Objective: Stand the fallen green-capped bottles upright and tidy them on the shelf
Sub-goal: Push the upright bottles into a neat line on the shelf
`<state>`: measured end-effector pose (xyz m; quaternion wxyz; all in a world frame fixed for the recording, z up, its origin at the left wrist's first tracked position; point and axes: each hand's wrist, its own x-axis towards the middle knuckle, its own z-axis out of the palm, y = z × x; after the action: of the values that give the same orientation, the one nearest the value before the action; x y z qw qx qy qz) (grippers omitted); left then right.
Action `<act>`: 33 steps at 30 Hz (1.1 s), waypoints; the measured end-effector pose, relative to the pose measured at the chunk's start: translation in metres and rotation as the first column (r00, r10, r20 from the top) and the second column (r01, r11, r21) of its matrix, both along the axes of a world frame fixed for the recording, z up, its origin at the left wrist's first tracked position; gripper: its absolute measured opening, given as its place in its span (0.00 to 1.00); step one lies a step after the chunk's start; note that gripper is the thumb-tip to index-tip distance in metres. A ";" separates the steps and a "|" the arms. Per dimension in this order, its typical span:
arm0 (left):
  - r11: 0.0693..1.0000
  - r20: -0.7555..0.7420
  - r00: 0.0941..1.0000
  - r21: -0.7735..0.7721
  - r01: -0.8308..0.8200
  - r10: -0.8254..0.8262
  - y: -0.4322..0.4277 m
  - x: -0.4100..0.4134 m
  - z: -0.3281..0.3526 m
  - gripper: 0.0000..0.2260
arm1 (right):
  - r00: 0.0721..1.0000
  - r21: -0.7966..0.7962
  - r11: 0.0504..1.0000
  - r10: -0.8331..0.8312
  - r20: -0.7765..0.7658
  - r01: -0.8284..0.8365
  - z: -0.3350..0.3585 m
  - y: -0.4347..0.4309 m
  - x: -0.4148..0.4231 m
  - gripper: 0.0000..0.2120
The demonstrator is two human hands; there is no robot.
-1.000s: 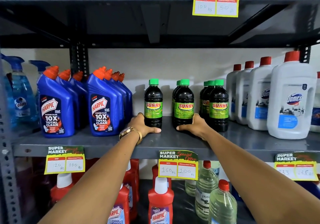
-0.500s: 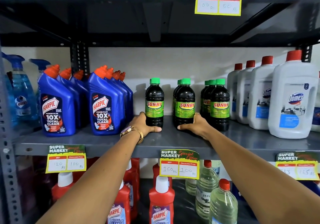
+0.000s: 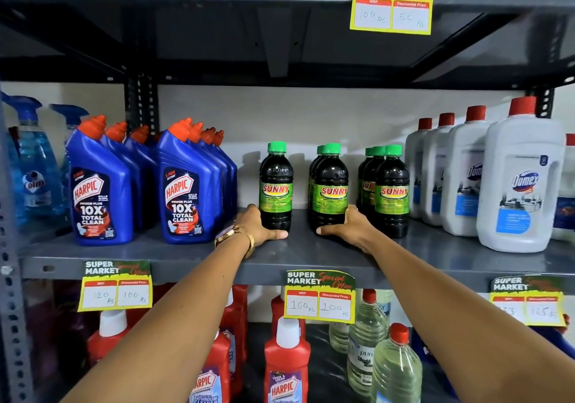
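Six green-capped bottles [image 3: 330, 189] stand up on the gray shelf [image 3: 295, 247], between the blue bottles [image 3: 183, 185] and the white jugs [image 3: 519, 178]. Left hand [image 3: 258, 228] wraps the bottom of the lone left bottle [image 3: 276, 188]. Right hand [image 3: 351, 227] wraps the bottom of the middle one.

Grey metal shelf [image 3: 298, 256]. Sunny bottles [image 3: 329, 191]: dark, near-black liquid, bright green caps, green labels with red-yellow logo. Harpic bottles [image 3: 99, 191] toward shelf's left edge: deep blue, orange-red caps, black labels, white lettering. Colin spray bottles [image 3: 34, 166] at far left: pale blue, blue triggers. Domex bottles [image 3: 519, 185] toward right edge: white, red caps, blue label patches. Price tags [image 3: 320, 297] on front edge: yellow, green header, red bands. Gold wristwatch [image 3: 233, 236].
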<state>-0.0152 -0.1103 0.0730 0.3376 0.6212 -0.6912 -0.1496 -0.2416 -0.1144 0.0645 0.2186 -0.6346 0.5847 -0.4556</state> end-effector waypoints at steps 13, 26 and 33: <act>0.986 0.297 0.943 -0.114 -0.119 0.148 0.035 -0.022 -0.010 0.25 | 0.997 0.058 0.997 -0.048 0.066 0.044 0.006 0.025 -0.011 0.46; 0.994 0.417 0.903 -0.038 -0.098 0.105 0.054 -0.013 -0.009 0.23 | 0.978 -0.012 0.997 -0.080 -0.193 0.079 0.007 0.021 -0.004 0.35; 0.921 0.491 0.871 -0.337 0.195 -0.005 0.094 -0.025 -0.032 0.24 | 0.894 -0.481 0.774 -0.446 0.048 0.412 0.018 0.045 -0.057 0.35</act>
<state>-0.0399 -0.0158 0.0406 0.2597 0.5249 -0.8006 0.1269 -0.2985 -0.0696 0.0823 -0.0750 -0.5338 0.5896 -0.6015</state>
